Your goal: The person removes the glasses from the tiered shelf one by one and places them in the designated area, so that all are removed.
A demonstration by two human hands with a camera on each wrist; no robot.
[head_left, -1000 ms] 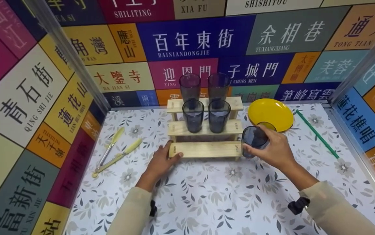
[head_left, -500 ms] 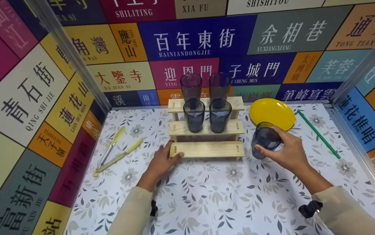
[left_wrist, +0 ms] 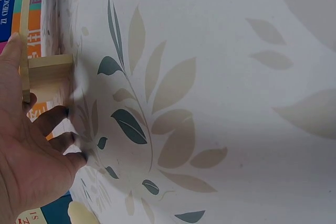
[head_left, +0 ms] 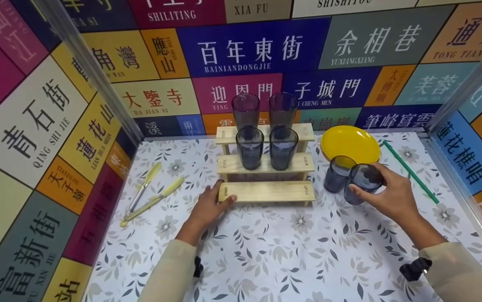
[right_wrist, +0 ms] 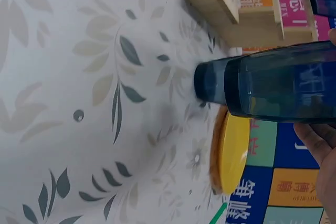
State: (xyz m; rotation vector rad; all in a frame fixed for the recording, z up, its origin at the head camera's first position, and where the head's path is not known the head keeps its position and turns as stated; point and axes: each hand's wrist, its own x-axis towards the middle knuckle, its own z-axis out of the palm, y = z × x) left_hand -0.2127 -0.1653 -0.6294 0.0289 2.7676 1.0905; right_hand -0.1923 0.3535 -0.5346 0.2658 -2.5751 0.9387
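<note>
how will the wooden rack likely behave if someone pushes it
The wooden rack looks stiff, being built of flat boards. A sharp push might topple the tall glasses standing on its upper two steps. The left hand, touching its left end, would probably steady it.

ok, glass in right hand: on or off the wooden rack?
Off. In the head view, the right hand holds the glass to the right of the wooden rack, clear of its steps.

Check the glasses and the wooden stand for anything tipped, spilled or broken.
Nothing stands out: the four glasses on the wooden stand are upright, and no spill or crack shows. The right hand holds another glass, with one more upright beside it.
</note>
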